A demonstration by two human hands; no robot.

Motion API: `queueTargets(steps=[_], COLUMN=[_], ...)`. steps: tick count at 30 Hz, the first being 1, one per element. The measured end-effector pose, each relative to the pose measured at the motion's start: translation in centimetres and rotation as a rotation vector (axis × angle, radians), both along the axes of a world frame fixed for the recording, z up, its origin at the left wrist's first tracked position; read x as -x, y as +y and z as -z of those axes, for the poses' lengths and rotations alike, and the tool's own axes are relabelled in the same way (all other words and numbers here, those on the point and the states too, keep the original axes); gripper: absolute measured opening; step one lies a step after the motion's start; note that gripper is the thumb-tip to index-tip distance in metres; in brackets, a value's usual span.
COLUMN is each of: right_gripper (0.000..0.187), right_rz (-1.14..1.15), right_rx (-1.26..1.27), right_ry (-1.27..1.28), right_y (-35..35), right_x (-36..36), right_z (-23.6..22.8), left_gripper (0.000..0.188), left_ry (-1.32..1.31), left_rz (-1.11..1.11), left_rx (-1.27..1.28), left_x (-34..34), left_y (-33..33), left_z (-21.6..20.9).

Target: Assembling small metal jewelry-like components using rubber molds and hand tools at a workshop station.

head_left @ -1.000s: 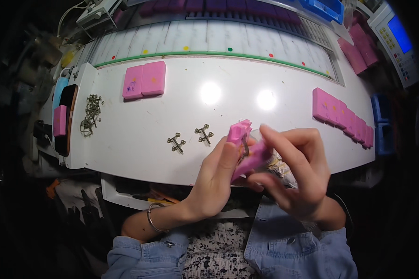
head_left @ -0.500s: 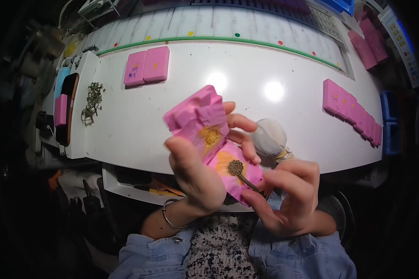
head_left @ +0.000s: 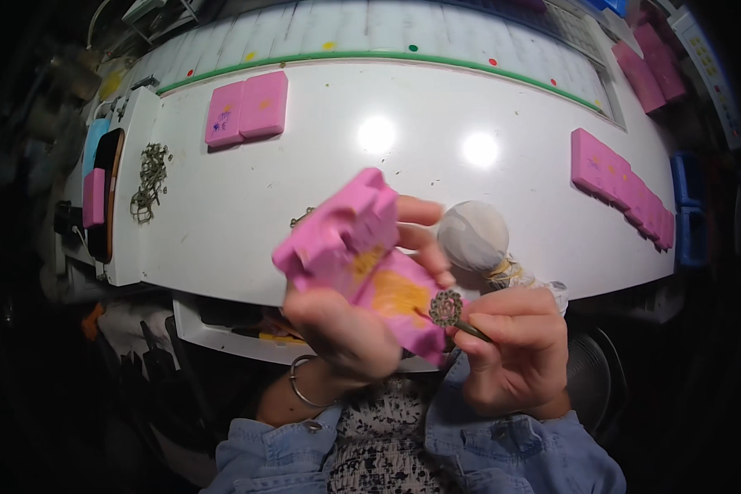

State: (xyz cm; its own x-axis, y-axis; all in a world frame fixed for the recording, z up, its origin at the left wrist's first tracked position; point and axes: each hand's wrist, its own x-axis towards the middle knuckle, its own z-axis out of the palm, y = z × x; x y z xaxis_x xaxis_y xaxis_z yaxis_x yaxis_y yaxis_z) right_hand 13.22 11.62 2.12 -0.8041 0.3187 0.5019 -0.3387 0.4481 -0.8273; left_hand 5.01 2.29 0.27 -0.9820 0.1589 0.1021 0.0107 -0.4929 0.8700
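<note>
My left hand [head_left: 346, 329] holds a pink rubber mold [head_left: 329, 239], its two halves spread apart like a book. Yellow-orange stains mark the inner faces, which are uneven and stepped. Pinched between the thumb and fingers of my right hand [head_left: 519, 350] is an olive-brown, openwork flower-shaped piece [head_left: 445, 308] by its straight stem. Its round head is in front of the mold's lower half, close to the right edge. Beyond my right hand lies a round, pale cloth-wrapped bundle [head_left: 473, 236], tied at its neck. Behind the mold, a small olive piece [head_left: 302, 216] shows on the table.
Two pink blocks [head_left: 247, 109] lie at the back left of the white table [head_left: 321, 148]; a row of more [head_left: 609, 171] runs along the right. Several olive pieces [head_left: 150, 181] are heaped at the left, near a phone [head_left: 107, 193]. An open drawer [head_left: 222, 333] sits below the front edge.
My right hand has lifted the flower-shaped piece off the mold's lower half and drawn it to the right. My left hand has tilted the mold and shifted slightly left.
</note>
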Motion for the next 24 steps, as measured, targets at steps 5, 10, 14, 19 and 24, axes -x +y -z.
queueTargets(steps=[5,10,14,19,24], right_gripper=[0.031,0.030,0.028,0.022,0.017], right_rz=[0.127,0.045,-0.144,0.016,-0.130], right_rx=[-0.030,-0.146,-0.400,-0.486,-0.493], right_ry=[0.011,-0.071,-0.287,-0.081,-0.382], right_y=[0.8,1.0,1.7,1.6,2.1], right_x=[-0.2,0.1,0.2,0.1,0.1], right_z=[-0.5,-0.9,-2.5,-1.6,-3.2], left_gripper=[0.069,0.022,0.019,0.015,0.011], left_ry=[0.035,0.112,0.020,0.000,-0.070], left_rz=[0.280,0.419,0.472,0.494,0.447], left_rx=[0.294,0.309,0.246,0.274,0.284], left_x=[1.8,-0.1,-0.3,-0.4,-0.8], left_y=[-4.5,-3.9,-3.8,-3.8,-3.6], left_z=[1.1,-1.5,-1.2,-1.3,-2.0])
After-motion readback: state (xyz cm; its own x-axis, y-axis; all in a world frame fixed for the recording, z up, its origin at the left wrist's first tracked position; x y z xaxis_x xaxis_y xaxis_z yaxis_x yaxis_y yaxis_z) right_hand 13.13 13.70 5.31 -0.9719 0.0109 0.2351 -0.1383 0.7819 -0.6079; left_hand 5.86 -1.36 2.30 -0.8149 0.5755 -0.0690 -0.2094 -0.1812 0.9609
